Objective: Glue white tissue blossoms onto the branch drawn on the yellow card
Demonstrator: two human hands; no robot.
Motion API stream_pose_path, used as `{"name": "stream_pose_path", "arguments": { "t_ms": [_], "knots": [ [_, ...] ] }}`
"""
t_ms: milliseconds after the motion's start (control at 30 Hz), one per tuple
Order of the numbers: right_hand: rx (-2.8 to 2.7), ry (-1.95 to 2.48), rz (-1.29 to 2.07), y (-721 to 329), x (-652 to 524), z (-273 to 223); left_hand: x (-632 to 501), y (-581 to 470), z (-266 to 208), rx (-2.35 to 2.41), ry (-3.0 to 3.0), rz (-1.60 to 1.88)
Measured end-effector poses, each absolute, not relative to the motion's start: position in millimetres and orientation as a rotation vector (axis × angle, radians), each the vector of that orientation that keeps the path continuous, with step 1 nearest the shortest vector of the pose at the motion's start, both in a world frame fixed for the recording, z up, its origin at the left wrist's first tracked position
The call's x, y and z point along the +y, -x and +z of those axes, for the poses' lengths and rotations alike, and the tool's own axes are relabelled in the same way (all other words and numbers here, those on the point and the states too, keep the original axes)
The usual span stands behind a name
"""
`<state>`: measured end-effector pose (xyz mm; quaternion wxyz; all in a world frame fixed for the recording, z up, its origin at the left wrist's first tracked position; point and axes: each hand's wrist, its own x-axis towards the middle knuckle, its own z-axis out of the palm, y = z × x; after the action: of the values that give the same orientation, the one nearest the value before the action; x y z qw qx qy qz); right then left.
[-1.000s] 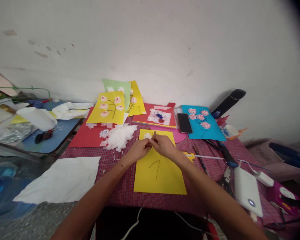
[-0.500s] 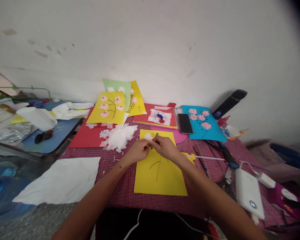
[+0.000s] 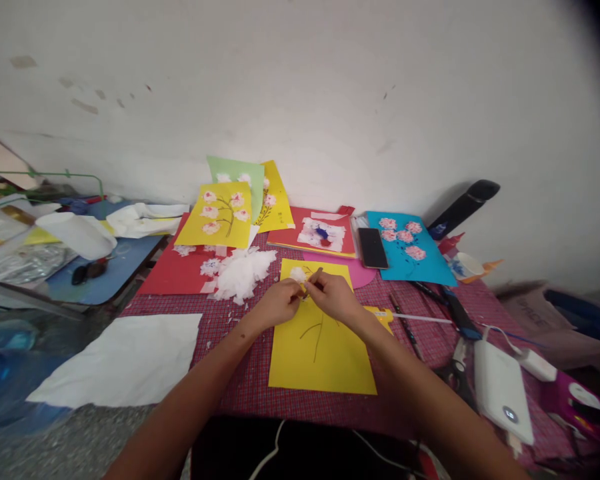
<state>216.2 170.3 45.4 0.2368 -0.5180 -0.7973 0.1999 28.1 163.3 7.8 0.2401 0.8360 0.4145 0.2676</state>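
A yellow sheet of paper (image 3: 325, 363) lies in front of me with thin branches drawn on it. One white tissue tuft (image 3: 298, 274) sits near its top edge. Above the sheet's upper part, my left hand (image 3: 283, 301) and my right hand (image 3: 331, 293) meet with pinched fingertips. Whatever is between the fingers is too small and covered to make out. A dark tip sticks up by the right fingers; I cannot tell what it is. Left of the sheet, a heap of white tissue pieces (image 3: 243, 273) rests partly on red paper (image 3: 163, 272).
Finished flower pictures, one yellow (image 3: 190, 230) and one blue (image 3: 433, 260), stand at the back. A phone (image 3: 373, 248) lies beside the blue one. To the right are a yellow glue gun (image 3: 384, 319), scissors (image 3: 457, 377) and a white power bank (image 3: 504, 393). White tissue (image 3: 130, 360) lies left.
Both hands stay pinched together over the yellow sheet, with only a slight shift of the fingers. The scene sits marginally further right in view.
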Motion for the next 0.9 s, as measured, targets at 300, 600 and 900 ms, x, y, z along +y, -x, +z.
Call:
{"name": "stream_pose_path", "arguments": {
  "t_ms": [300, 600, 900],
  "knots": [
    [-2.145, 1.435, 0.554, -217.2, 168.1, 48.5, 162.4, -27.4, 5.9, 1.163, -2.294, 0.746],
    [-2.123, 1.438, 0.578, -216.7, 169.0, 44.0, 162.4, -27.8, 9.8, 1.215, -2.294, 0.755],
    [-2.145, 1.441, 0.586, -215.3, 169.6, 44.9, 163.7, -29.3, 3.3, 1.179, -2.315, 0.735]
  ]
}}
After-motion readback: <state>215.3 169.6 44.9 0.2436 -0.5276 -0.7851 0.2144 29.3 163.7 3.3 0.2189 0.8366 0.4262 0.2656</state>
